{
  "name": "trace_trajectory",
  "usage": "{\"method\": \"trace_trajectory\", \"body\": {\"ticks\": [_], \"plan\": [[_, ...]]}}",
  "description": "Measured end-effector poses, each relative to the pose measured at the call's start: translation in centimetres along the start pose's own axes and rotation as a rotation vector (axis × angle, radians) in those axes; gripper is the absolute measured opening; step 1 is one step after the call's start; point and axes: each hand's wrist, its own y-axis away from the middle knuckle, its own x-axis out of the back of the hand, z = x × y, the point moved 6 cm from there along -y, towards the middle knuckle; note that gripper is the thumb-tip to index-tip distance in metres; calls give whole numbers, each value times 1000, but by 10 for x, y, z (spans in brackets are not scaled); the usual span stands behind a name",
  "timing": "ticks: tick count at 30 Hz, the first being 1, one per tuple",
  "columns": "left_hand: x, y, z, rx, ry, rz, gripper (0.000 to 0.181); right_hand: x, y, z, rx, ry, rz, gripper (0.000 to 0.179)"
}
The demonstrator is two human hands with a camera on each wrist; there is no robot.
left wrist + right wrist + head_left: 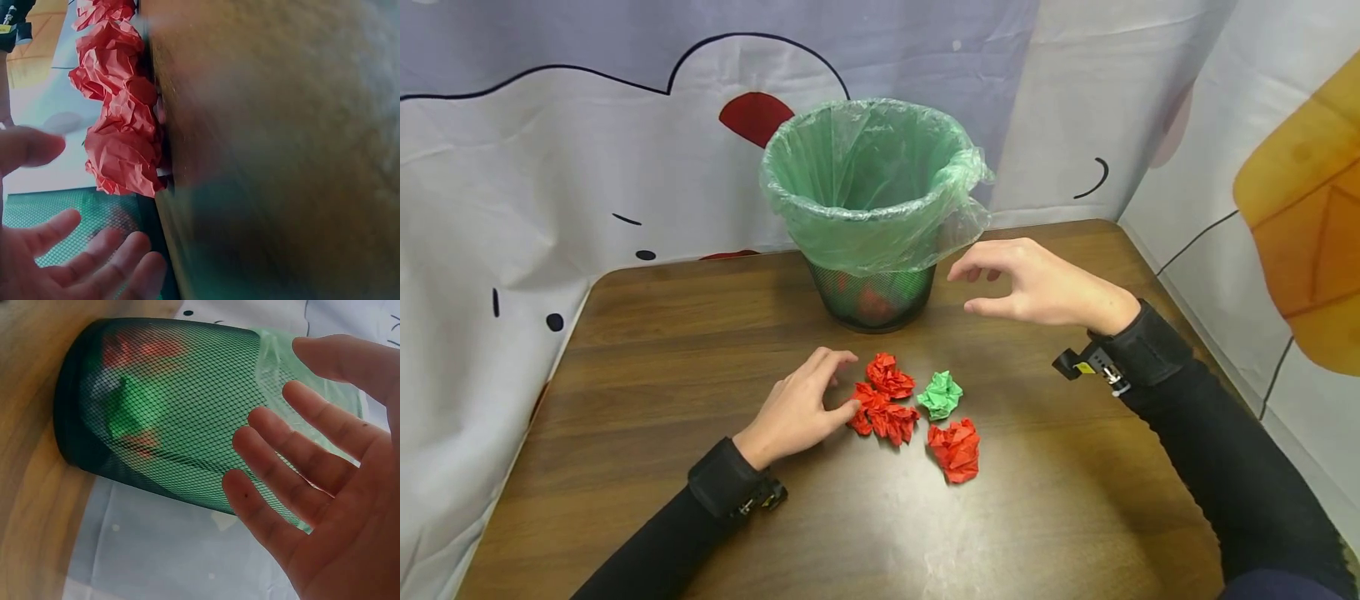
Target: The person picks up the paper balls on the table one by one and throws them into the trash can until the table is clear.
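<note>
My left hand (pixel 797 408) is beside a cluster of crumpled red paper balls (pixel 891 421), its fingers loosely bent with nothing between them. In the left wrist view, the thumb and fingers stand apart near the red paper (pixel 122 150). A green paper ball (pixel 940 395) and another red paper ball (pixel 955 450) lie to the right of the cluster. Empty, with fingers spread, my right hand (pixel 1037 279) hovers just right of a black mesh wastebasket (pixel 872 304). In the right wrist view its fingers are in front of the mesh (pixel 200 419).
A green plastic bag (pixel 850 233) lines the wastebasket and folds over its rim. Red and green paper (pixel 134 406) shows through the mesh. The wooden table (pixel 685 333) meets a printed white curtain (pixel 497 208) at the back and sides.
</note>
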Motion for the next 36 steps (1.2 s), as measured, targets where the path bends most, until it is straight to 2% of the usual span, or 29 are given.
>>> {"method": "trace_trajectory", "body": {"ticks": [4,8,14,22,27,36], "plan": [[-7,0,3,-14,-25,-69,57,-6,3,4,-16,-7,-4,31],[-11,-1,5,-51,-53,-106,53,-11,6,8,-37,-18,-11,31],[-14,-1,8,-75,-61,-133,44,-16,8,13,-44,-22,-9,31],[-14,-1,9,-101,10,-136,35,-22,9,14,-31,-44,-11,30],[-9,-1,7,-98,37,-119,30,-29,12,17,-27,-50,-15,30],[18,-5,13,-135,33,4,32,-42,21,24,-60,-78,-34,30]]}}
